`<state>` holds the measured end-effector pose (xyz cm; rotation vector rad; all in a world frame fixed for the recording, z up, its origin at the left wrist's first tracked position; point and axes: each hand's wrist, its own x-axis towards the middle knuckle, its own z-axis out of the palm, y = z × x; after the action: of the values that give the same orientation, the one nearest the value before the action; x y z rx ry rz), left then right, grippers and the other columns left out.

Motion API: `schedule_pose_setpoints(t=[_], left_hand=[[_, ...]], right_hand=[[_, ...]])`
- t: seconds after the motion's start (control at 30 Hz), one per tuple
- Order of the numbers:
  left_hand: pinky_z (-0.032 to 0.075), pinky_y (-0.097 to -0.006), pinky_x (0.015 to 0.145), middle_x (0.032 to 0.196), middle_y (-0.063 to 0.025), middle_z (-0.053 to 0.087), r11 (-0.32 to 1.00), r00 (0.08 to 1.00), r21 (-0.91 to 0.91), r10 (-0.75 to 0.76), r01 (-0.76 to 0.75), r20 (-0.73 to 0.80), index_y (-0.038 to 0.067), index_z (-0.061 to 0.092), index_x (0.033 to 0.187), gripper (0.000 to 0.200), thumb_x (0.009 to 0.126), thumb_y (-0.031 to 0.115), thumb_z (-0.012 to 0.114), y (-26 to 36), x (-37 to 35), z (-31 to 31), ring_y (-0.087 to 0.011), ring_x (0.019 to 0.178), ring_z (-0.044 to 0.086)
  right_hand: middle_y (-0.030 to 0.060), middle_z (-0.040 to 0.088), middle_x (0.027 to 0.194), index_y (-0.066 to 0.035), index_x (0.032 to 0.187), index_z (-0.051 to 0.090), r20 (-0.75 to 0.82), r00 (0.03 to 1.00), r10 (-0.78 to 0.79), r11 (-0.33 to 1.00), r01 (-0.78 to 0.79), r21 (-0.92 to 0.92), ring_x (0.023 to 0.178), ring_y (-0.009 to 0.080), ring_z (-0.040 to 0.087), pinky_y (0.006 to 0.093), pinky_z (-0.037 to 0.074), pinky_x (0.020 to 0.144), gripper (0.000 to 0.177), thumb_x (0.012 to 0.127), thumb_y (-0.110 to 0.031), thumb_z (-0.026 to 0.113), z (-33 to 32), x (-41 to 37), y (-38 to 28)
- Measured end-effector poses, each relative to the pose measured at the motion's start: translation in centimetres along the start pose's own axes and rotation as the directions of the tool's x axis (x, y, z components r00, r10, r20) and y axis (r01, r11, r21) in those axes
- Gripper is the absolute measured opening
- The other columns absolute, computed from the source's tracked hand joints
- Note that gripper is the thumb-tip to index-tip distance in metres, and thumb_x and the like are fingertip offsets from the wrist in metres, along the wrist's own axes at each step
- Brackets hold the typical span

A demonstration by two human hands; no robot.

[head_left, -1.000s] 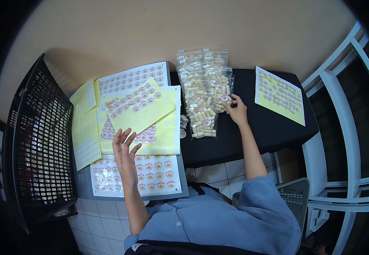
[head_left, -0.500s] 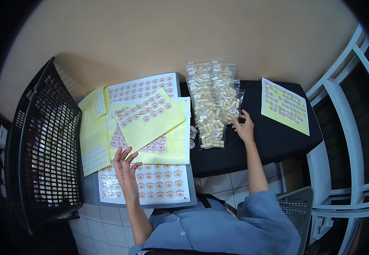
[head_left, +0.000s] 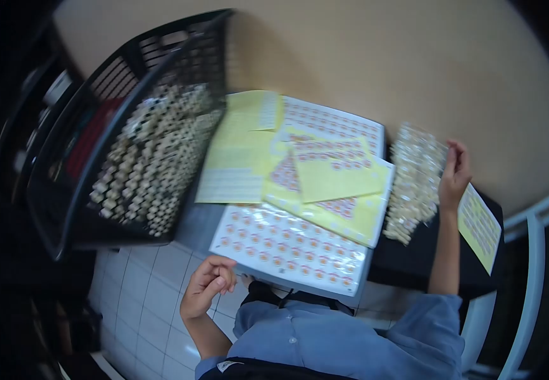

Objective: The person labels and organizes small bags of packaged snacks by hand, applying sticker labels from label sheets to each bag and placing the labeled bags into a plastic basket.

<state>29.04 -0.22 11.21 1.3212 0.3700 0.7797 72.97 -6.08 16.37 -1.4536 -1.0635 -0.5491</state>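
My left hand (head_left: 210, 288) hovers near the front edge of the grey board, fingers curled in and nothing showing in them. Below it in view is the tiled floor. My right hand (head_left: 455, 177) is at the right edge of the clear bags of pale capsules (head_left: 410, 180), its thumb and bent fingers apart and slightly blurred. The bags lie overlapping in a stack. Between the hands are a white sheet of round stickers (head_left: 293, 247) and a partly used yellow sticker sheet (head_left: 337, 174) on top of other sheets.
A tall black plastic basket (head_left: 138, 107) with many capsule bags stands at the left. Plain yellow backing sheets (head_left: 236, 149) lie beside it. Another yellow sticker sheet (head_left: 480, 228) is on the black cloth (head_left: 407, 259) at the right. A beige wall (head_left: 375, 57) rises behind.
The view has swung left, bringing more of the basket and its contents into sight. My left hand has drawn back from the sheets and curled its fingers. My right hand has moved up along the bags.
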Motion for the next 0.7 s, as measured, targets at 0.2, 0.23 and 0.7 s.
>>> schedule_pose_setpoints(t=[0.2, 0.23, 0.7], left_hand=[[0.039, -0.0268, 0.065, 0.057, 0.0015, 0.037, 0.994, 0.974, 0.091, 0.085, -0.067, -0.211, -0.004, 0.045, 0.101, 0.024, 0.085, 0.014, 0.042, 2.7, -8.7, -8.1, -0.0077, 0.052, 0.037], [0.039, -0.0271, 0.065, 0.057, 0.0018, 0.037, 0.99, 0.945, 0.129, 0.097, -0.059, -0.312, -0.003, 0.045, 0.101, 0.024, 0.085, 0.014, 0.042, 3.1, -10.0, -9.1, -0.0077, 0.053, 0.037], [0.043, -0.0285, 0.071, 0.089, -0.0053, 0.047, 0.954, 0.52, 0.242, 0.118, 0.177, -0.846, 0.003, 0.026, 0.127, 0.063, 0.075, 0.021, 0.057, 7.3, -20.1, -18.4, -0.0144, 0.081, 0.049]], right_hand=[[0.0036, 0.053, 0.065, -0.004, 0.093, 0.056, 0.253, 0.892, -0.375, 0.913, 0.308, 0.266, 0.053, 0.0099, 0.039, 0.0232, 0.034, 0.051, 0.017, 0.083, -0.003, 0.042, 14.2, 7.4, -17.6], [0.0057, 0.055, 0.068, -0.005, 0.094, 0.056, 0.246, 0.825, -0.509, 0.841, 0.417, 0.343, 0.054, 0.0131, 0.042, 0.0255, 0.035, 0.053, 0.018, 0.082, -0.002, 0.043, 16.9, 8.3, -20.6], [0.0128, 0.058, 0.095, -0.007, 0.103, 0.055, 0.823, -0.406, -0.398, 0.064, 0.882, 0.467, 0.091, 0.0256, 0.055, 0.036, 0.045, 0.075, 0.034, 0.069, -0.011, 0.054, 45.9, 2.1, -48.6]])
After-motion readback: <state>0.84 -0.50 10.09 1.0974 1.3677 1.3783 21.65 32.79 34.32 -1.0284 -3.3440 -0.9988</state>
